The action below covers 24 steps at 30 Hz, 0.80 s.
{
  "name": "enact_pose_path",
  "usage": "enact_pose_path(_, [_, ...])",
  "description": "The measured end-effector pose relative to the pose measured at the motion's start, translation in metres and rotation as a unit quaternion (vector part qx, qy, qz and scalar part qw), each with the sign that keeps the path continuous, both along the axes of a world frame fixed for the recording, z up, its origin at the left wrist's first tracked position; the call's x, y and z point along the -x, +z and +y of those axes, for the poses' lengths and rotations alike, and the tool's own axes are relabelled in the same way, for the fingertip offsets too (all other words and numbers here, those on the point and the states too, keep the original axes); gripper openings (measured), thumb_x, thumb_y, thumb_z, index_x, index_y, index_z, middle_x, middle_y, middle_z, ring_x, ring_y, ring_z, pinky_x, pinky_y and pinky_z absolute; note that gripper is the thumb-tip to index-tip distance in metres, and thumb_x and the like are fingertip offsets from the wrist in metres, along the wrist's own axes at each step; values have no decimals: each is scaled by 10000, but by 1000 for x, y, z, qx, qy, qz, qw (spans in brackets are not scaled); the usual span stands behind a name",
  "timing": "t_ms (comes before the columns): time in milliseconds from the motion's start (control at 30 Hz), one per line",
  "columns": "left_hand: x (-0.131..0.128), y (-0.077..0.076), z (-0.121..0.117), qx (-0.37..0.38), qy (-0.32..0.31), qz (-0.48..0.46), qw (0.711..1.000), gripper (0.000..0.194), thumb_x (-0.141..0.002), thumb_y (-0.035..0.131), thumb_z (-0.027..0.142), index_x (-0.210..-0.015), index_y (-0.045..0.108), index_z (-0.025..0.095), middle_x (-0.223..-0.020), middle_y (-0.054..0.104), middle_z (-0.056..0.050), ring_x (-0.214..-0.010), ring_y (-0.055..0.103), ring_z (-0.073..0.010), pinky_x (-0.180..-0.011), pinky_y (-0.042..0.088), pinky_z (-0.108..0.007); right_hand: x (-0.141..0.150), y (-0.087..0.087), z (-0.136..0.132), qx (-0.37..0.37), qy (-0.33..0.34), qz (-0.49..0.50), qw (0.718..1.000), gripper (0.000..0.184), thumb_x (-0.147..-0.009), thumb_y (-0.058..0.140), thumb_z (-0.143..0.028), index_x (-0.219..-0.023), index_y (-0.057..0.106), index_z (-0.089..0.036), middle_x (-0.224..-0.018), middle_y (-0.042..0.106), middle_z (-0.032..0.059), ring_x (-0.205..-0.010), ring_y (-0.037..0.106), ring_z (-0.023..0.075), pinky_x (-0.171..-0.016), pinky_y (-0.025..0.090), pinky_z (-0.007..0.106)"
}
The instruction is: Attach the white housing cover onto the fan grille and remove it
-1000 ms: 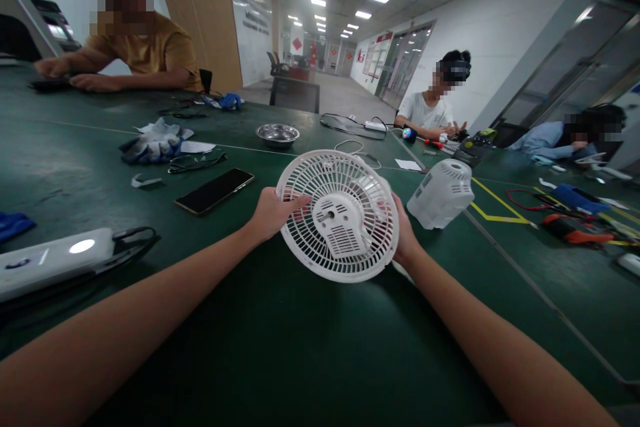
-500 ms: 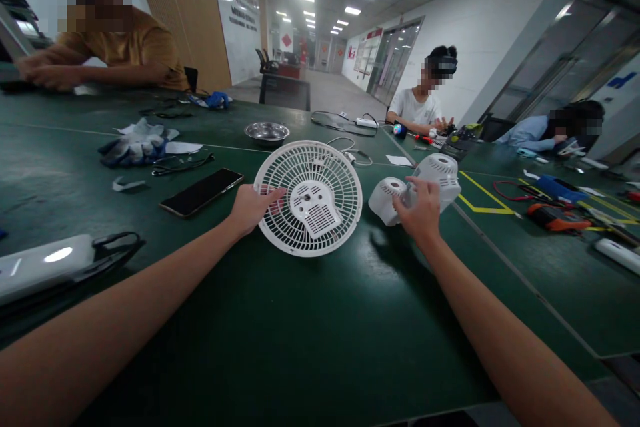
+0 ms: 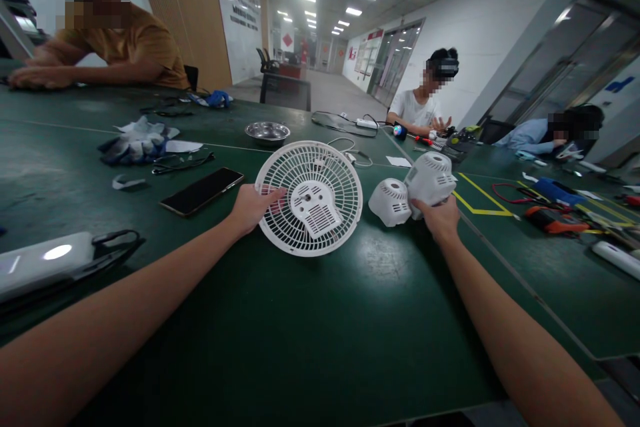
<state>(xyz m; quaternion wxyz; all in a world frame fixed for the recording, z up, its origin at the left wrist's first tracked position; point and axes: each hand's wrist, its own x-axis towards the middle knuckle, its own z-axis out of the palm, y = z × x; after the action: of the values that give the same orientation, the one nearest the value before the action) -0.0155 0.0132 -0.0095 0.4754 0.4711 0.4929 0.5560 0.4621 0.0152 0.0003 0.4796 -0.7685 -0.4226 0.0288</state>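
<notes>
My left hand (image 3: 253,207) grips the left rim of a round white fan grille (image 3: 316,207), its thumb lying over the slats. The grille is tilted with its vented centre plate facing me. To the right, my right hand (image 3: 441,219) is wrapped round the lower part of a larger white plastic housing (image 3: 431,175) with vent slots; some of its fingers are hidden behind it. Just left of that stands a smaller white vented plastic cover (image 3: 390,203), close beside the housing.
Left of the grille lie a black phone (image 3: 202,191), work gloves (image 3: 135,141) and a white device (image 3: 47,265) with a cable. A metal bowl (image 3: 267,133) sits behind it. Far right are an orange multimeter (image 3: 556,219) and yellow tape (image 3: 485,212). Several people sit around the green table (image 3: 300,333).
My right hand has left the grille, set the smaller cover on the table and moved right onto the larger housing. My left hand still holds the grille, and the view has shifted slightly.
</notes>
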Motion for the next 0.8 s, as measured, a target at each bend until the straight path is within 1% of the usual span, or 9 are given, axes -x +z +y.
enact_pose_path(67, [0,1,-1,-6,-5,-1,1000,261,-743,895,289,-894,782,109,-817,780,-113,-695,749,-249,-653,635,-400,4,6,1,-41,-32,-11,999,778,-527,907,-523,-1151,577,-195,-1163,735,163,-1075,697,366,-1013,524,521])
enact_pose_path(133, [-1,2,-2,-11,-9,4,1000,295,-741,902,316,-904,783,101,-821,781,-115,-693,747,-238,-657,633,-389,12,18,-1,-100,-52,-15,994,764,-562,894,-519,-1166,553,-198,-1148,738,159,-1059,708,352,-990,537,501])
enact_pose_path(233, [-2,6,-4,3,-2,16,1000,298,-752,890,306,-916,778,85,-823,783,-121,-695,746,-229,-658,629,-373,31,38,-5,-185,-46,-16,981,721,-624,866,-515,-1172,507,-213,-1167,730,157,-1074,715,344,-962,545,479])
enact_pose_path(300, [-4,10,-5,14,2,20,1000,274,-760,875,278,-922,774,82,-826,786,-119,-699,747,-226,-665,629,-365,47,47,-8,-207,-32,-19,978,701,-635,859,-517,-1151,484,-227,-1178,724,154,-1087,711,349,-958,541,485])
enact_pose_path(400, [-5,14,-8,19,2,19,1000,245,-766,862,249,-925,775,84,-828,790,-111,-701,749,-224,-669,629,-356,70,46,-13,-171,1,-25,985,715,-620,863,-528,-1137,459,-242,-1200,712,157,-1100,695,359,-968,529,503])
enact_pose_path(500, [-4,14,-8,16,1,24,1000,229,-770,858,249,-910,776,87,-820,788,-109,-698,750,-226,-659,631,-357,88,34,-15,-91,31,-35,995,737,-612,853,-560,-1136,450,-234,-1207,697,184,-1124,674,385,-988,511,525])
enact_pose_path(567, [-3,12,-7,9,-7,24,1000,237,-773,859,260,-921,779,92,-834,792,-111,-713,756,-232,-664,637,-364,93,27,-15,-64,42,-45,996,746,-618,842,-584,-1145,453,-226,-1203,693,195,-1123,670,392,-994,505,535])
enact_pose_path(667, [-1,9,-5,1,-12,27,1000,261,-775,863,283,-938,781,97,-852,798,-114,-731,764,-239,-671,643,-367,88,22,-12,-72,40,-55,995,748,-622,836,-610,-1151,477,-223,-1171,704,179,-1082,682,382,-973,518,532])
enact_pose_path(800, [0,7,-4,1,-14,27,1000,264,-774,861,279,-961,782,109,-888,808,-111,-761,776,-243,-694,648,-366,52,26,-7,-108,15,-60,992,754,-607,859,-583,-1165,517,-210,-1121,720,148,-1027,697,354,-952,532,517])
